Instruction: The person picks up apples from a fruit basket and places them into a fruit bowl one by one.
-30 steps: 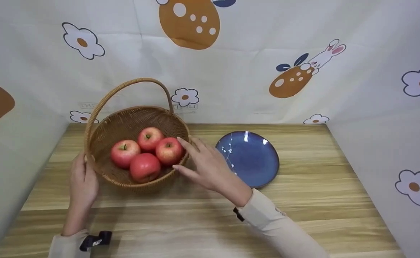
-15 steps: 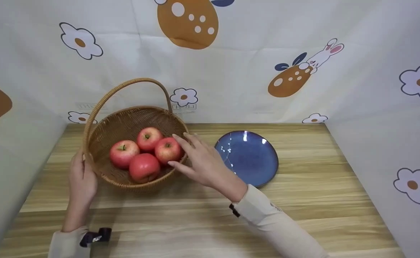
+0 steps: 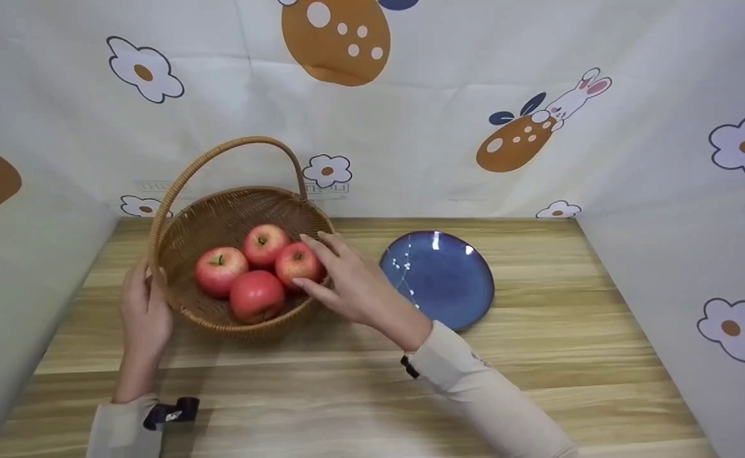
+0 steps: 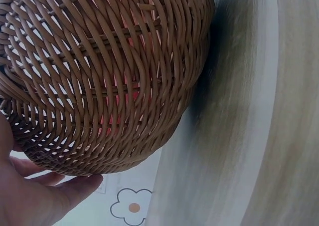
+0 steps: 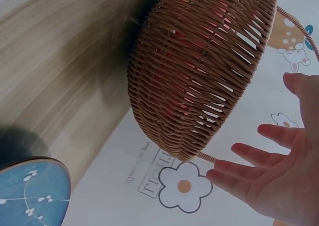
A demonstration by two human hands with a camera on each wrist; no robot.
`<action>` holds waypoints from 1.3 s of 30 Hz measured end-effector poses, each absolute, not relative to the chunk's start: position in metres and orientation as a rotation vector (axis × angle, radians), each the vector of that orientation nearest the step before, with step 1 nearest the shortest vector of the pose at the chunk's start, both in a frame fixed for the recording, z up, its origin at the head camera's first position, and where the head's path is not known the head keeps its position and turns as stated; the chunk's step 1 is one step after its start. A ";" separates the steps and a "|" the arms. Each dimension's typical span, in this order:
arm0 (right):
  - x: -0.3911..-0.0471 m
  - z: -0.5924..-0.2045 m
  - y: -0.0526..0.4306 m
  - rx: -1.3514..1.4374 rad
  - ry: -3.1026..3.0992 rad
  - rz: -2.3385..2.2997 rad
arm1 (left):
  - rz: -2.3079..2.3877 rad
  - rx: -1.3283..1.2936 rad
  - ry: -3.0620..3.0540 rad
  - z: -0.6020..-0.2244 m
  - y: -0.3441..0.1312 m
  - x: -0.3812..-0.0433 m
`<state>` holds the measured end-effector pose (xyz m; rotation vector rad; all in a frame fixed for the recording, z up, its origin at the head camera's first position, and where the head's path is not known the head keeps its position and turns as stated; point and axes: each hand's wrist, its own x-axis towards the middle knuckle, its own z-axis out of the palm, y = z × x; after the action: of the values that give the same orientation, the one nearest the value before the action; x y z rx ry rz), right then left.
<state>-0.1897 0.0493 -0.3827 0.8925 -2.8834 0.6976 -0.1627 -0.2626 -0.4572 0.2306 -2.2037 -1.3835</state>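
A brown wicker basket (image 3: 219,213) with an arched handle stands on the left, and several red apples lie together inside it. My left hand (image 3: 146,318) holds the basket's left side near the foot of the handle; in the left wrist view, its fingers (image 4: 82,187) lie against the wickerwork. My right hand (image 3: 366,289) reaches over the right rim, fingers and thumb spread around the rightmost apple (image 3: 298,262). Seen from the right wrist, that hand (image 5: 279,171) is spread wide with nothing gripped. Whether its fingertips touch the apple is unclear.
Right of the basket lies a shiny blue plate (image 3: 452,280) with a white blossom pattern, partly behind my right hand. Both stand on a wood-grain table (image 3: 321,394). A pale printed cloth (image 3: 423,133) encloses the back and sides.
My right hand has moved slightly left and inward over the basket rim, its thumb and fingers now farther over the rightmost apple. The left hand, basket and plate stay put.
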 end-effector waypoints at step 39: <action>-0.221 -0.383 0.022 0.991 -2.825 0.958 | -1.398 0.125 -2.207 -0.453 -0.269 -0.174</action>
<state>-0.2212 0.0217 -0.3827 0.9909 -2.8246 0.9584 -0.1738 -0.2687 -0.4533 0.1245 -2.2066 -1.3983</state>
